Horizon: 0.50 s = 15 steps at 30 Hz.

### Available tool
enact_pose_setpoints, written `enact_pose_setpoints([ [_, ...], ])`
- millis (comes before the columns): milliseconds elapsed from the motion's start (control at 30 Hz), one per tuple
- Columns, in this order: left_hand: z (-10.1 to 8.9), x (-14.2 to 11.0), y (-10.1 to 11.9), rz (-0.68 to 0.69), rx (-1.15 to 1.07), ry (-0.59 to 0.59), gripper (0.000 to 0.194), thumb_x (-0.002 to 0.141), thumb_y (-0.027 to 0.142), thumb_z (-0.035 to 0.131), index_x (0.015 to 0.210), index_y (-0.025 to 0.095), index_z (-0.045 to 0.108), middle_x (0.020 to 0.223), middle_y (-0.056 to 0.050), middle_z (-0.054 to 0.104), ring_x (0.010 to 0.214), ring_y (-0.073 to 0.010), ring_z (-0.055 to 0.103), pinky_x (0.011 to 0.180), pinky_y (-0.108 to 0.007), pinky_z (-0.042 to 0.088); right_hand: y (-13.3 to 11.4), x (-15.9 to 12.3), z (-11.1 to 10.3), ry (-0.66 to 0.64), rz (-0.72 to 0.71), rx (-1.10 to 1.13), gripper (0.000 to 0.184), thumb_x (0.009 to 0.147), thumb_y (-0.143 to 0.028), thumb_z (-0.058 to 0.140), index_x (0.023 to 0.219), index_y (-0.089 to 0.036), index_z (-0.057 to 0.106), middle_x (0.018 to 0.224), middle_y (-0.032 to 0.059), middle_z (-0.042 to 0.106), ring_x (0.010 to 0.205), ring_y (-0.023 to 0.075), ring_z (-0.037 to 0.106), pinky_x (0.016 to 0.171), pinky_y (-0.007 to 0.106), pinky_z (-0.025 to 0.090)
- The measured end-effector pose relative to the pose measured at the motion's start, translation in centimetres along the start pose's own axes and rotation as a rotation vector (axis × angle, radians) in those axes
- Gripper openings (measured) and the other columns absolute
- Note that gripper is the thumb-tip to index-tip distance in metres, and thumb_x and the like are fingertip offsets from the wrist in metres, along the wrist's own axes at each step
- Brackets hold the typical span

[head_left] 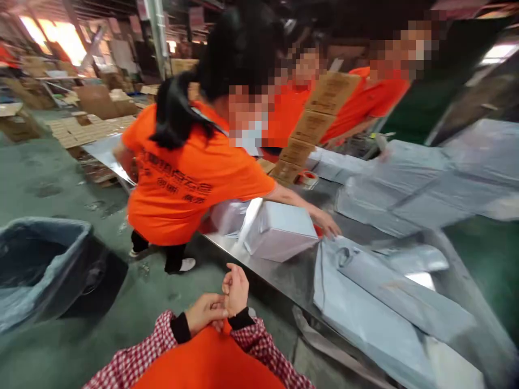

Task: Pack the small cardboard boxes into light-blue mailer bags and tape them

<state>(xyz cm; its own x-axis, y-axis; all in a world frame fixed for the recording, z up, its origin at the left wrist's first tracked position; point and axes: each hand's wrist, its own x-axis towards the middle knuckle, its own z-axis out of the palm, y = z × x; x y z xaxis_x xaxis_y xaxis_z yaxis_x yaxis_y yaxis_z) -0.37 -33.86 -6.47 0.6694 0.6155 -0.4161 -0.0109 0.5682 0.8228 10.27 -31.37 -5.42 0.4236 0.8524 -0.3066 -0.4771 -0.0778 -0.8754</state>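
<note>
White box (284, 232) on the table (279, 275), by its near edge | right hand (236, 289) before that edge, fingers loosely open, half curled | left hand (204, 312) at right wrist, grip unclear, cannot tell | co-worker's hand (327, 223) over table beside grey bag (360, 302) | bin (97, 283) left of table

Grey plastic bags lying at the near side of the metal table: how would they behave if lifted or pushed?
The grey plastic bags are probably floppy: they lie creased, with a loosely folded layer on top. They may slide easily, since their smooth, slightly shiny surface rests on the metal table. Lying flat, they seem unlikely to roll.
</note>
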Motion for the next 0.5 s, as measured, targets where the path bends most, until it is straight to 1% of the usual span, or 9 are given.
enact_pose_setpoints([
  [67, -2.7, -4.3, -0.8, 0.032, -0.006, 0.047, 0.053, 0.062, 0.059, 0.080, 0.084, 0.013, 0.066, 0.053, 0.003, 0.059, 0.045, -0.0089, 0.052, 0.049, -0.022, 0.041, 2.5, -3.1, 3.4, -0.028, 0.008, -0.016, 0.048, 0.070, -0.063, 0.066, 0.089, -0.018, 0.059, 0.049, -0.0087, 0.043, 0.036, 0.0053, 0.028, 0.036, 0.019, 0.018],
  [133, -4.9, -8.3, -1.5, 0.048, -0.030, 0.104, 0.054, 0.060, 0.062, 0.079, 0.080, 0.014, 0.068, 0.052, 0.003, 0.059, 0.044, -0.0091, 0.051, 0.049, -0.023, 0.040, 4.3, -6.2, 6.5, -0.079, 0.001, -0.051, 0.049, 0.070, -0.062, 0.067, 0.088, -0.018, 0.059, 0.049, -0.0084, 0.044, 0.036, 0.0054, 0.028, 0.036, 0.019, 0.018],
  [200, -6.8, -12.1, -1.7, 0.050, -0.070, 0.172, 0.054, 0.057, 0.067, 0.079, 0.071, 0.016, 0.067, 0.051, 0.002, 0.059, 0.044, -0.0101, 0.051, 0.048, -0.024, 0.039, 5.3, -9.0, 9.4, -0.154, -0.012, -0.094, 0.049, 0.069, -0.063, 0.068, 0.086, -0.017, 0.060, 0.048, -0.0080, 0.044, 0.036, 0.0053, 0.029, 0.036, 0.019, 0.018],
  [300, -9.4, -17.4, -2.0, 0.076, -0.117, 0.267, 0.057, 0.053, 0.071, 0.078, 0.063, 0.017, 0.066, 0.051, 0.001, 0.057, 0.044, -0.0114, 0.050, 0.049, -0.026, 0.039, 5.7, -12.6, 12.8, -0.328, 0.008, -0.166, 0.049, 0.071, -0.064, 0.068, 0.085, -0.018, 0.060, 0.049, -0.0071, 0.044, 0.036, 0.0055, 0.030, 0.035, 0.019, 0.020],
  [367, -11.0, -20.8, -2.9, 0.122, -0.128, 0.333, 0.060, 0.053, 0.074, 0.076, 0.065, 0.016, 0.068, 0.051, 0.001, 0.056, 0.045, -0.0113, 0.049, 0.050, -0.026, 0.037, 6.3, -14.6, 14.0, -0.451, 0.063, -0.253, 0.050, 0.071, -0.066, 0.068, 0.086, -0.018, 0.062, 0.051, -0.0059, 0.046, 0.036, 0.0060, 0.031, 0.034, 0.020, 0.021],
  [400, -11.8, -22.4, -3.7, 0.142, -0.152, 0.381, 0.062, 0.052, 0.075, 0.076, 0.067, 0.015, 0.069, 0.052, 0.001, 0.056, 0.047, -0.0112, 0.049, 0.051, -0.026, 0.036, 6.9, -15.5, 14.1, -0.504, 0.090, -0.308, 0.052, 0.070, -0.068, 0.068, 0.086, -0.019, 0.063, 0.052, -0.0048, 0.048, 0.036, 0.0064, 0.032, 0.034, 0.020, 0.022],
  [433, -12.6, -24.0, -4.9, 0.159, -0.194, 0.446, 0.063, 0.051, 0.075, 0.077, 0.068, 0.015, 0.069, 0.053, 0.001, 0.056, 0.049, -0.0112, 0.050, 0.053, -0.026, 0.037, 7.9, -16.3, 13.8, -0.550, 0.111, -0.374, 0.053, 0.069, -0.070, 0.068, 0.087, -0.020, 0.065, 0.053, -0.0033, 0.050, 0.035, 0.0074, 0.034, 0.033, 0.022, 0.023],
  [500, -14.0, -26.8, -7.6, 0.191, -0.341, 0.619, 0.062, 0.046, 0.073, 0.081, 0.067, 0.017, 0.068, 0.058, 0.001, 0.058, 0.056, -0.0122, 0.053, 0.060, -0.027, 0.043, 10.9, -17.5, 12.2, -0.586, 0.093, -0.521, 0.057, 0.064, -0.075, 0.065, 0.086, -0.022, 0.069, 0.055, 0.0014, 0.055, 0.034, 0.0117, 0.039, 0.033, 0.027, 0.029],
])
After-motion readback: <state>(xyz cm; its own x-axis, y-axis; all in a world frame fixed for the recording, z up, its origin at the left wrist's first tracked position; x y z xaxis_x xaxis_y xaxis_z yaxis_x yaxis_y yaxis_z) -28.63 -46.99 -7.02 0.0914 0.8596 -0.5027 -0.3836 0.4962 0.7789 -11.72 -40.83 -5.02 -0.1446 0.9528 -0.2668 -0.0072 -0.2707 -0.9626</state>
